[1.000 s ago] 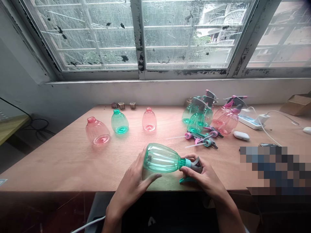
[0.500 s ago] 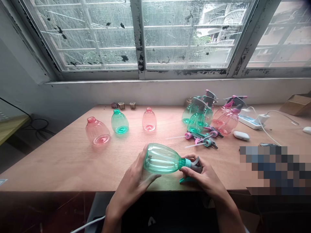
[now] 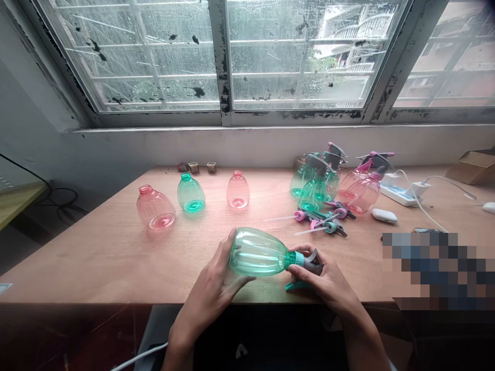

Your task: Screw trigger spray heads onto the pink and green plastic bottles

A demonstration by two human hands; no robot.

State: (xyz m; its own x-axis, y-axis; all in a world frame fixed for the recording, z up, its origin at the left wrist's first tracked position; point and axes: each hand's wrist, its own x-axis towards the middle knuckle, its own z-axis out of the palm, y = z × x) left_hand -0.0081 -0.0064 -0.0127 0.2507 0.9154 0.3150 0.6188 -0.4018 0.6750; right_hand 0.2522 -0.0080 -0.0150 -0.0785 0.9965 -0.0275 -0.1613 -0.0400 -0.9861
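Note:
A clear green spray bottle [image 3: 259, 252] lies sideways in the air above the table's front edge, its base to the left. My left hand [image 3: 216, 278] is wrapped round the base end, thumb below. At the neck, my right hand [image 3: 319, 278] grips the grey and teal spray head [image 3: 305, 262], whose teal part shows under the fingers. The head sits against the bottle's mouth; how tightly it is screwed on I cannot tell. Beyond stand open bottles without heads: a pink one [image 3: 155, 208] at left, a green one [image 3: 191, 194] and another pink one [image 3: 237, 190].
Several green bottles [image 3: 312, 193] and pink bottles [image 3: 359, 191] with spray heads stand at the back right. Loose spray heads [image 3: 327, 221] with thin tubes lie before them. A power strip [image 3: 402, 193], a white case [image 3: 384, 216] and a cardboard box [image 3: 474, 166] are further right.

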